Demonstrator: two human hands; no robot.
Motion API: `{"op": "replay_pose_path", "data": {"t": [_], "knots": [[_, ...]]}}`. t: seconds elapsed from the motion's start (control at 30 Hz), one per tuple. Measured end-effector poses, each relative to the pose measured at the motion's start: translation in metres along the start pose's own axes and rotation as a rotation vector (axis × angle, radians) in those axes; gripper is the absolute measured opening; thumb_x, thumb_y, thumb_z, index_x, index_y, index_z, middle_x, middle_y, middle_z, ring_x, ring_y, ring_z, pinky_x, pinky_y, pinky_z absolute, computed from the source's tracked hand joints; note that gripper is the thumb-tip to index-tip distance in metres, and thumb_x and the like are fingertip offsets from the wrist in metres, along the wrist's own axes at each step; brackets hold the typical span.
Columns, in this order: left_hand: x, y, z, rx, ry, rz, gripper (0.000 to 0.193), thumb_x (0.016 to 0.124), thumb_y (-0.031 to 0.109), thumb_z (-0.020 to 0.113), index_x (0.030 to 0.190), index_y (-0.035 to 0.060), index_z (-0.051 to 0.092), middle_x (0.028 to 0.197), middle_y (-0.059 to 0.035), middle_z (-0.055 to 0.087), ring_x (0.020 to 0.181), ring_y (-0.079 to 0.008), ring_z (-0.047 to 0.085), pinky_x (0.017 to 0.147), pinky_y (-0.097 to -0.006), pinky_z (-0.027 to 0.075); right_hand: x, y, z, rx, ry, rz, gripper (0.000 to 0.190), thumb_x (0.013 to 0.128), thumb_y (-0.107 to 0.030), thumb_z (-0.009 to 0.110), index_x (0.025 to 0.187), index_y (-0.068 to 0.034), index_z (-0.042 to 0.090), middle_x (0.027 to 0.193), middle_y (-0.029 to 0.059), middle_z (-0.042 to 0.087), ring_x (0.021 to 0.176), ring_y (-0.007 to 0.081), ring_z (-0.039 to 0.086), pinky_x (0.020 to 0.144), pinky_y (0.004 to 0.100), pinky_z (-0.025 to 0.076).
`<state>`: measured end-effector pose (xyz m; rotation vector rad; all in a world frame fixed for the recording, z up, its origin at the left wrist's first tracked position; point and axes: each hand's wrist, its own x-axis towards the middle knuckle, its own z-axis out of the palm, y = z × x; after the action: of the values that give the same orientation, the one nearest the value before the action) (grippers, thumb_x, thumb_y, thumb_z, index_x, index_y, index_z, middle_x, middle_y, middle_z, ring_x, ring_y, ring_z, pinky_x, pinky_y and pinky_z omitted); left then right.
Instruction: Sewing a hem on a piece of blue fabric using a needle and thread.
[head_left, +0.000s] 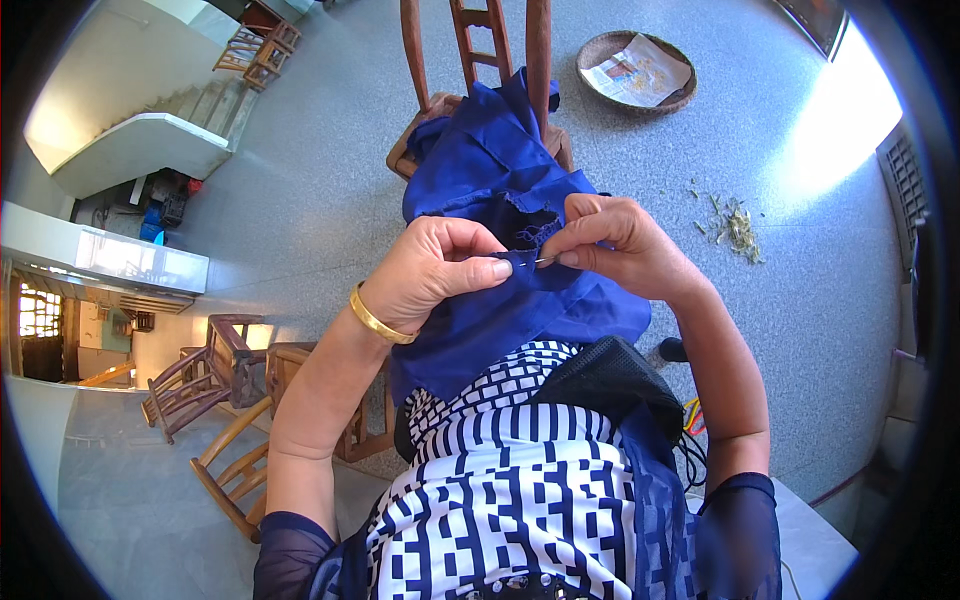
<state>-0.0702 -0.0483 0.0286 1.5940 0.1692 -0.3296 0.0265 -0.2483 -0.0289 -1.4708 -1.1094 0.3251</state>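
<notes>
A large piece of blue fabric (480, 322) lies over my lap and over the seat of a wooden chair (538, 67) in front of me. My left hand (450, 259) pinches the fabric's frayed edge between thumb and forefinger; a gold-coloured bangle (379, 319) circles that wrist. Close beside it, my right hand (611, 240) pinches a thin metal needle (541, 260), whose tip points left and meets the cloth by my left thumb. Loose blue threads (538, 231) show along the ragged edge just above the needle. Whether thread runs through the needle cannot be told.
A round woven basket (679, 99) holding newspaper stands on the floor beyond the chair, to the right. Nearer are scattered green plant scraps (736, 231). Several wooden chairs (236, 360) stand at my left. A black mesh bag (615, 379) rests against my right side, near coloured cords (694, 416).
</notes>
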Motion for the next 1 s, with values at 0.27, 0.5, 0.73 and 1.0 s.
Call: {"op": "replay_pose_path", "data": {"t": [0.27,0.5,0.73,1.0], "knots": [[-0.001,0.0,0.0,0.006,0.006,-0.002,0.017,0.071,0.012,0.071,0.083,0.0023,0.063,0.073,0.0004,0.061,0.063,-0.0037,0.054,0.062,-0.0151,0.045,0.001,-0.003,0.0,-0.034,-0.01,-0.005,0.016,0.069,-0.001,0.064,0.083,-0.006,0.068,0.058,0.0017,0.04,0.059,0.0141,0.039,0.054,0.0277,0.034],[0.002,0.0,0.005,0.199,0.049,0.017,0.011,0.072,0.007,0.068,0.08,0.0022,0.062,0.071,0.002,0.059,0.064,-0.0016,0.051,0.059,-0.0153,0.042,-0.002,-0.023,0.003,-0.374,0.021,-0.082,0.017,0.067,0.0,0.062,0.082,-0.005,0.067,0.061,0.0058,0.043,0.062,0.0196,0.047,0.056,0.0318,0.039],[0.006,-0.004,0.009,0.332,0.107,0.128,0.008,0.074,0.006,0.066,0.079,0.0012,0.062,0.07,0.0027,0.057,0.064,-0.0014,0.049,0.058,-0.0162,0.041,-0.001,-0.026,0.014,-0.585,0.094,-0.134,0.015,0.07,-0.002,0.059,0.084,-0.005,0.065,0.065,0.0072,0.043,0.062,0.0233,0.049,0.055,0.0329,0.039],[-0.001,-0.001,0.0,0.093,0.051,0.0,0.012,0.074,0.009,0.068,0.082,0.0017,0.063,0.072,0.0024,0.058,0.066,-0.002,0.051,0.062,-0.0155,0.042,0.003,-0.008,0.006,-0.171,0.045,-0.044,0.014,0.069,0.001,0.062,0.082,-0.004,0.066,0.06,0.004,0.042,0.059,0.0144,0.044,0.053,0.0282,0.036]]}}
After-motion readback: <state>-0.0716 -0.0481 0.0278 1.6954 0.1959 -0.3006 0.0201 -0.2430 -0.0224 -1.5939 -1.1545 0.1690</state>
